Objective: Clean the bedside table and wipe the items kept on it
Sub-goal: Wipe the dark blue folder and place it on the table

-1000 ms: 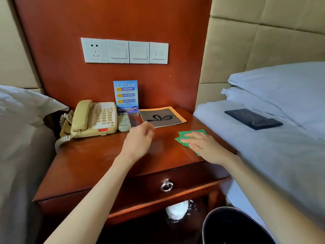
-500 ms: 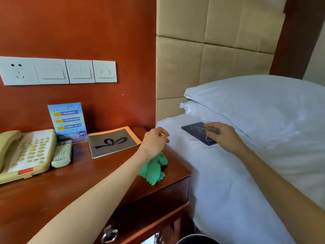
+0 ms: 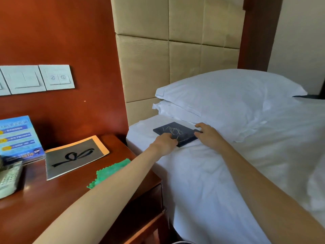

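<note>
A dark blue booklet [image 3: 175, 132] with a thin gold string pattern lies on the white bed sheet, just below the pillows. My left hand [image 3: 164, 144] reaches across from the table, its fingers curled round the booklet's near left edge. My right hand [image 3: 209, 136] pinches the booklet's right corner between thumb and fingers. The green cloth [image 3: 110, 170] lies loose on the wooden bedside table [image 3: 52, 199], partly under my left forearm, and neither hand touches it.
On the table stand a grey booklet with a black ribbon print [image 3: 75, 155], a blue info card [image 3: 19, 138] and a remote [image 3: 8, 178] at the left edge. Two white pillows [image 3: 228, 95] lie behind the dark booklet. Wall switches [image 3: 40, 79] are above the table.
My left hand let go of the green cloth and moved right to the dark booklet on the bed. My right hand shifted to the booklet's right corner. The view turned right.
</note>
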